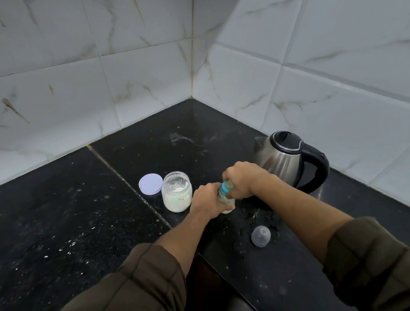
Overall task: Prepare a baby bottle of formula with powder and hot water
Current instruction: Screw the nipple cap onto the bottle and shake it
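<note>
A baby bottle [227,201] with milky liquid stands on the black counter [71,218]. My left hand [206,199] grips its body from the left. My right hand [240,179] is curled over its top, around the teal collar [226,189] and the teat. An open glass jar of white powder [177,192] stands just left of the bottle, and its pale lilac lid [150,184] lies beside it. The bottle's clear dome cap [261,236] lies on the counter to the right, near my right forearm.
A steel electric kettle [287,159] with a black lid and handle stands behind my right hand near the tiled wall. Water drops and powder specks dot the counter. Marble-look tiled walls [133,51] meet in a corner at the back. The counter's inner edge drops off below centre.
</note>
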Tool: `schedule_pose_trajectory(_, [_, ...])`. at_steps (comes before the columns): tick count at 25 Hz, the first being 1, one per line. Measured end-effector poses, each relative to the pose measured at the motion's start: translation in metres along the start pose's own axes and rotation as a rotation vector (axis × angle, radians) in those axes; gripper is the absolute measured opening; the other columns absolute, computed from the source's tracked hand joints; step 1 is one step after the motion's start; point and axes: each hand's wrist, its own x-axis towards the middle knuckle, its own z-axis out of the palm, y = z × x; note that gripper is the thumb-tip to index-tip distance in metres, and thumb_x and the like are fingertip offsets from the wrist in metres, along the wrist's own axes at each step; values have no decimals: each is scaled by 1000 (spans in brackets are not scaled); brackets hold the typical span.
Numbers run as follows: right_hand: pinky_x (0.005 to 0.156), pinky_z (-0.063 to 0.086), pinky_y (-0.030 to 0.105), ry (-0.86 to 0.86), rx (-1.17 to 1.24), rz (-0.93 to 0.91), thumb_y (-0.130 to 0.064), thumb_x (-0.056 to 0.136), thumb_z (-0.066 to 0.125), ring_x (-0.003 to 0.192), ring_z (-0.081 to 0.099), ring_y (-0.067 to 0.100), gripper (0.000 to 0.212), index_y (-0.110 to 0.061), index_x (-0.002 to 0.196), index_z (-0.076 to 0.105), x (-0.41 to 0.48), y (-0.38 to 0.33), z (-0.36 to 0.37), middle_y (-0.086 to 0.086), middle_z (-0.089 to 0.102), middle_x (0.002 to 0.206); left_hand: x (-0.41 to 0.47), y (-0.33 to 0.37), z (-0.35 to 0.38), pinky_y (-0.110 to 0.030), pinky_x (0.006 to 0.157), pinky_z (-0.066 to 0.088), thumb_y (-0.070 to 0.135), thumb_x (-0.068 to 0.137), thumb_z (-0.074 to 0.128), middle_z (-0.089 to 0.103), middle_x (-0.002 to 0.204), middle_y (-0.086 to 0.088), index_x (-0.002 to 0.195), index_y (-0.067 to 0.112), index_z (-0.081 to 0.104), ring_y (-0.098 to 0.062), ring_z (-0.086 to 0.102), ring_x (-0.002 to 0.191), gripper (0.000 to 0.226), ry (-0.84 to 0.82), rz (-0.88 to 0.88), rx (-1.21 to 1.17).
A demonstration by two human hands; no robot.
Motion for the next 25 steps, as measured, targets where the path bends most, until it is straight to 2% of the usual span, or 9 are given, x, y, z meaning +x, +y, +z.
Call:
schedule_pose_trajectory(3, [59, 48, 29, 60, 55, 122, -45, 83, 74, 80, 62, 18, 41, -18, 114, 67, 1, -9, 6, -1, 61, 88, -2, 1, 2, -35, 89, 54, 42, 70, 87, 76, 99, 7, 113, 27, 70, -14, 68, 95, 49, 23, -4, 2])
schedule_pose_trajectory(5, [60, 49, 31, 98, 175, 237, -42, 82, 74, 76, 60, 18, 38, -15, 106, 64, -1, -15, 11, -3, 53, 79, -2, 2, 3, -33, 88, 53, 41, 71, 87, 76, 99, 7, 113, 26, 70, -14, 68, 95, 48, 30, -2, 15])
schedule_pose_trajectory(8, [66, 57, 32, 106, 299, 334, -41, 81, 75, 80, 63, 18, 39, -15, 107, 62, -2, -19, 14, -1, 57, 84, -3, 3, 3, -34, 89, 54, 39, 71, 87, 76, 99, 5, 115, 26, 70, -16, 68, 97, 48, 17, -16, 12])
schedule_pose_trajectory(12, [64, 50, 30, 17, 149, 200, -47, 86, 70, 84, 63, 18, 44, -22, 122, 64, -4, -12, 7, -1, 63, 97, -2, 2, 2, -37, 89, 55, 41, 70, 87, 76, 95, 6, 109, 26, 71, -16, 69, 95, 45, 14, -11, 5])
schedule_pose_trajectory(15, [61, 46, 31, 47, 41, 132, -45, 87, 69, 77, 60, 19, 39, -19, 116, 69, -5, -13, 4, 0, 59, 89, -3, 2, 3, -37, 88, 56, 41, 70, 87, 76, 95, 6, 109, 26, 71, -15, 69, 93, 44, 26, -15, -6])
schedule_pose_trajectory(17, [58, 46, 31, 90, 100, 198, -39, 83, 71, 66, 54, 16, 35, -15, 108, 69, -3, -19, 6, -1, 53, 78, -3, 1, 5, -37, 89, 56, 40, 71, 87, 76, 96, 7, 112, 26, 70, -15, 69, 93, 47, 33, -15, -12])
schedule_pose_trajectory(19, [59, 50, 31, 131, 202, 290, -36, 81, 73, 64, 54, 16, 32, -13, 101, 66, -3, -23, 9, -1, 52, 75, -4, 1, 7, -36, 90, 56, 41, 70, 87, 76, 97, 8, 115, 28, 69, -14, 70, 95, 50, 39, -11, -17])
schedule_pose_trajectory(22, [65, 58, 32, 173, 313, 401, -34, 81, 75, 73, 62, 19, 30, -12, 96, 61, -4, -30, 12, 0, 56, 76, -3, 1, 9, -35, 91, 55, 40, 70, 87, 77, 101, 7, 120, 28, 69, -14, 69, 99, 55, 46, -21, -15])
schedule_pose_trajectory(25, [71, 63, 35, 162, 364, 458, -42, 79, 78, 76, 68, 20, 39, -12, 101, 66, -5, -30, 15, 2, 65, 82, -2, 0, 9, -36, 92, 55, 40, 69, 88, 76, 101, 8, 119, 27, 70, -16, 69, 100, 55, 44, -20, -5])
